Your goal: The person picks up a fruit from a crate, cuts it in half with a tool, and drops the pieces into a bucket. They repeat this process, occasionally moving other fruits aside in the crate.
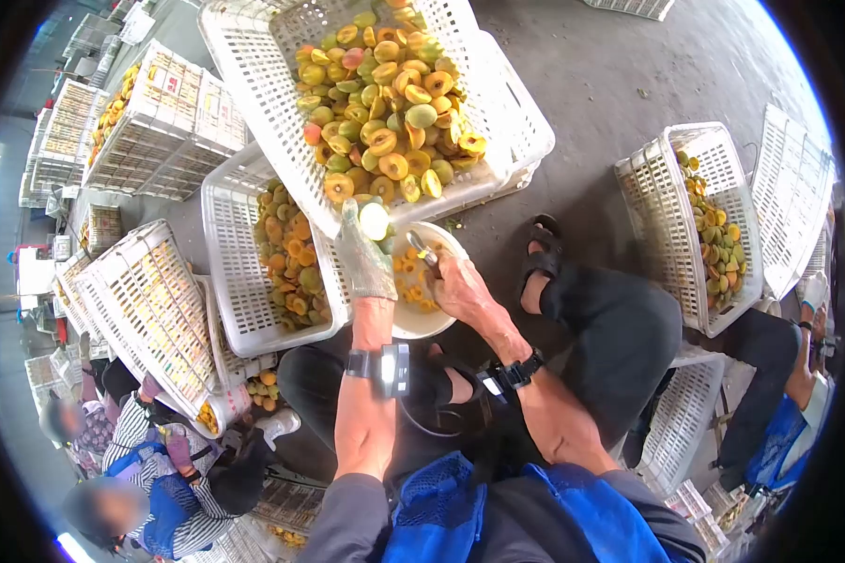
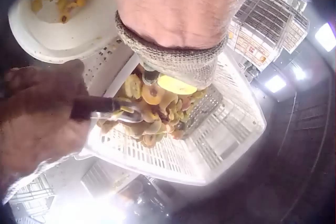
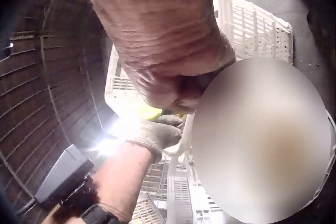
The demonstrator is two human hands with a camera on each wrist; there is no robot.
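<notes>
My left hand (image 1: 368,267), in a grey knitted glove, grips a bright pale-yellow fruit half (image 1: 375,221) with the cut face up. It looks like a peach half. Just right of it, my bare right hand (image 1: 467,295) holds a small pitting tool (image 2: 118,109) with a dark handle and a narrow metal end. That metal end points toward the fruit, apart from it in the head view. Beneath both hands stands a white bucket (image 1: 429,330) with orange-yellow pieces in the bottom. A large white crate (image 1: 244,70) of halved, pitted fruit (image 1: 382,141) lies just beyond my hands.
Left of the bucket is another white crate (image 1: 232,272) of fruit. Stacked crates (image 1: 164,117) line the left side, where two people sit. A fruit crate (image 1: 648,202) stands at right, near another person. My knees and sandalled foot (image 1: 541,258) flank the bucket.
</notes>
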